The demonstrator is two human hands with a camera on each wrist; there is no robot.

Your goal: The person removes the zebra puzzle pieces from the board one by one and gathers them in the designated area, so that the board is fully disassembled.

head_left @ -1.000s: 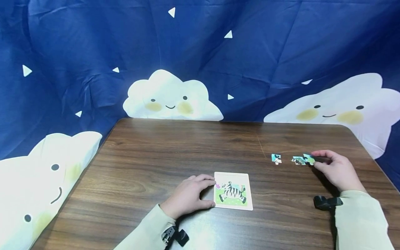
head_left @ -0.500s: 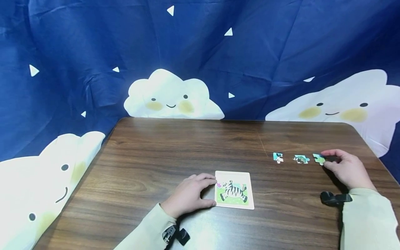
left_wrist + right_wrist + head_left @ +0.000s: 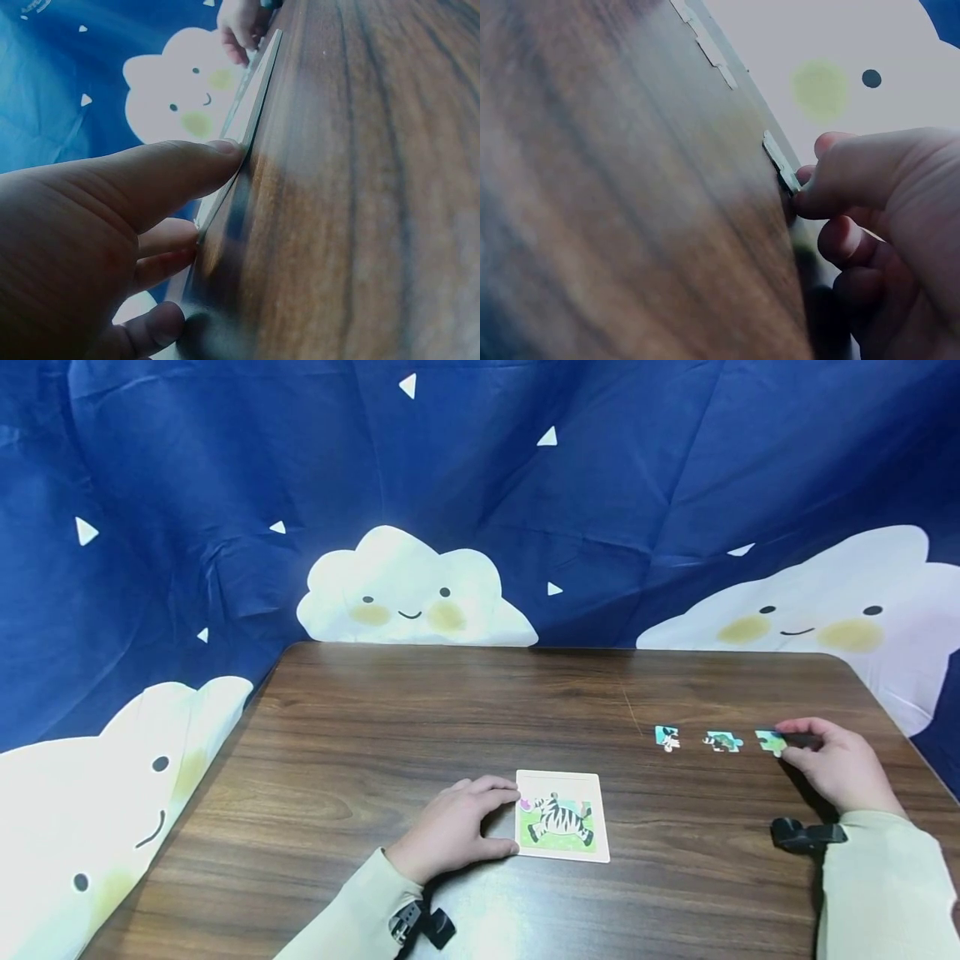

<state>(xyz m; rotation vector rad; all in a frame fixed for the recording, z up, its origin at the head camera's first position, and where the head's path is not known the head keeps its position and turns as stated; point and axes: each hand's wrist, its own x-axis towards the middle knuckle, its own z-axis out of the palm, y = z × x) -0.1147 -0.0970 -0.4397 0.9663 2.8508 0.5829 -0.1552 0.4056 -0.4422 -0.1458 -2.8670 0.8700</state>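
Note:
In the head view, a square puzzle board (image 3: 603, 818) with a zebra picture lies flat on the table. My left hand (image 3: 453, 831) touches its left edge, thumb near the bottom corner and fingertips higher up; the left wrist view has the thumb (image 3: 214, 154) against the board's edge (image 3: 259, 97). Far to the right, my right hand (image 3: 843, 764) pinches a green and blue puzzle piece (image 3: 770, 742) between thumb and forefinger, low at the tabletop. Seen from the right wrist, the piece (image 3: 778, 160) stays mostly outside the fingertips.
Two more puzzle pieces lie left of the pinched one: a green and blue piece (image 3: 723, 742) and a blue one with black and white marks (image 3: 667, 738). Brown wood forms the table (image 3: 420, 710). Behind its far edge hangs a blue cloth (image 3: 480, 460) with white clouds.
My right hand has drawn its puzzle piece to the right, away from the middle piece, leaving a gap between them. My left hand has stayed at the board's edge.

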